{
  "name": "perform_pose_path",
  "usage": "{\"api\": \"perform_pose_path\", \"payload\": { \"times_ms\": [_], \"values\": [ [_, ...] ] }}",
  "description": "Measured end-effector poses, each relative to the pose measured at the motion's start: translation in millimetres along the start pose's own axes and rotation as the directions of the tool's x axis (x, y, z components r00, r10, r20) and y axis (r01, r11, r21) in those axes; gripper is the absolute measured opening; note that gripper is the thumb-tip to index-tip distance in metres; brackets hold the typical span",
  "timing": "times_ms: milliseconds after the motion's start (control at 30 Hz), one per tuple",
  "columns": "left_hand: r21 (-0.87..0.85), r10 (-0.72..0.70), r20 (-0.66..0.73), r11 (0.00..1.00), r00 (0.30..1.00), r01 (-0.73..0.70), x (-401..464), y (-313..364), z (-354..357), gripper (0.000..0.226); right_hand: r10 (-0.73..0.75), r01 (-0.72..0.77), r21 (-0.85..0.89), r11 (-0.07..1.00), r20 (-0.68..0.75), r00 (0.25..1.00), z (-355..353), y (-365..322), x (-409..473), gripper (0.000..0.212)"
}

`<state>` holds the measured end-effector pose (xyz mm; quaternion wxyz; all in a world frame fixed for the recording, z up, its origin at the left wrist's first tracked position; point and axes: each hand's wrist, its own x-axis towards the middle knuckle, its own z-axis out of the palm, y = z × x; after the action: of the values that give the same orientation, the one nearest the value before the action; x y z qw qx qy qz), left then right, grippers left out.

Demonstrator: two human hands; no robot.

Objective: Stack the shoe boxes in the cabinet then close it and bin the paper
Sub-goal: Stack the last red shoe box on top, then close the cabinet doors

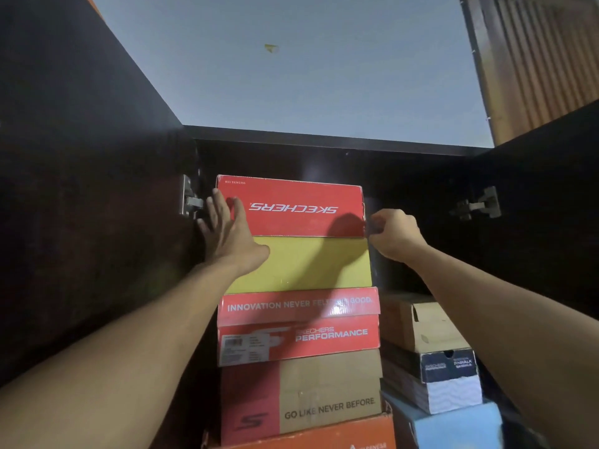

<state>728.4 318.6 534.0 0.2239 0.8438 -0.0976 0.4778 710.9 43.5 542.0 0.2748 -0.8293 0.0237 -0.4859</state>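
Overhead, pale ceiling (291, 76) is showing past the dark cabinet (81, 189), both doors swung wide, hinges (191, 200) exposed. We are reaching up into it with both arms.

Our left hand (227, 234) is pressing flat, fingers straight, on the left front edge of the red box (291, 205), nothing clasped. Our right hand (393, 233) is curled at the box's right front corner; looks like a pinch on that corner, though the fingertips are hidden so we cannot tell for sure.

Risk, as we are judging it: the red box is sitting top of a tall stack, directly on the yellow box (308, 264). Uneven pushing from the flat hand could be skewing it, or shoving the whole column back or sideways. Below the grip, the lower red box (298, 325) and brown box (327, 390) are not lining up flush. Lower right of the grip, a shorter pile of boxes (431, 351) is standing close.

Red box: upside-down white logo, glossy card, right edge scuffed, shadowed by our right hand.
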Motion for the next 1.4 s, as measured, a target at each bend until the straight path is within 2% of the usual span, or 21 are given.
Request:
{"api": "perform_pose_path", "payload": {
  "times_ms": [67,133,233,333,467,667,800,933,1033,1100,1200,1267,1333,1400],
  "values": [
    [0.090,0.081,-0.083,0.993,0.993,-0.074,-14,5,9,0.102,0.002,-0.002,-0.007,1.000,0.025,1.000,-14,11,-9,0.041],
    [0.099,0.140,-0.088,0.986,0.986,-0.132,-30,20,20,0.089,0.010,-0.008,-0.029,1.000,0.053,0.999,-33,24,-24,0.044],
    [-0.064,0.181,0.079,0.982,0.980,-0.176,-63,56,36,0.073,0.046,-0.038,-0.065,0.997,0.128,0.991,-62,41,-53,0.042],
    [-0.230,0.247,0.255,0.955,0.935,-0.189,-99,92,56,0.055,0.112,-0.093,-0.110,0.990,0.176,0.978,-89,57,-89,0.040],
    [-0.428,0.375,0.467,0.888,0.801,-0.166,-149,129,80,0.026,0.225,-0.195,-0.169,0.966,0.180,0.958,-118,84,-138,0.037],
    [-0.518,0.482,0.615,0.844,0.624,-0.140,-225,172,125,0.058,0.404,-0.362,-0.242,0.900,0.154,0.902,-154,138,-218,0.032],
    [-0.564,0.517,0.652,0.820,0.555,-0.102,-280,200,145,0.062,0.481,-0.441,-0.287,0.850,0.083,0.873,-176,175,-268,0.031],
    [-0.614,0.554,0.700,0.789,0.451,-0.015,-334,225,161,0.067,0.518,-0.556,-0.330,0.762,-0.203,0.831,-190,213,-313,0.025],
    [-0.641,0.584,0.695,0.767,0.420,-0.005,-367,237,170,0.067,0.529,-0.635,-0.299,0.712,-0.367,0.765,-190,241,-339,0.041],
    [-0.651,0.599,0.696,0.759,0.396,-0.005,-388,241,176,0.067,0.588,-0.677,-0.290,0.677,-0.341,0.734,-188,262,-349,0.057],
    [-0.647,0.594,0.720,0.761,0.359,0.037,-410,242,188,0.068,0.727,-0.746,-0.153,0.648,-0.166,0.666,-186,288,-357,0.073],
    [-0.642,0.588,0.728,0.765,0.353,0.049,-421,241,195,0.069,0.753,-0.759,-0.074,0.647,-0.089,0.652,-185,303,-359,0.072],
    [-0.640,0.579,0.730,0.765,0.363,0.066,-429,239,201,0.070,0.745,-0.749,-0.048,0.661,-0.074,0.663,-183,314,-359,0.064],
    [-0.643,0.569,0.723,0.762,0.392,0.080,-436,238,205,0.069,0.714,-0.721,-0.030,0.692,-0.115,0.691,-179,319,-358,0.041]
  ]
}}
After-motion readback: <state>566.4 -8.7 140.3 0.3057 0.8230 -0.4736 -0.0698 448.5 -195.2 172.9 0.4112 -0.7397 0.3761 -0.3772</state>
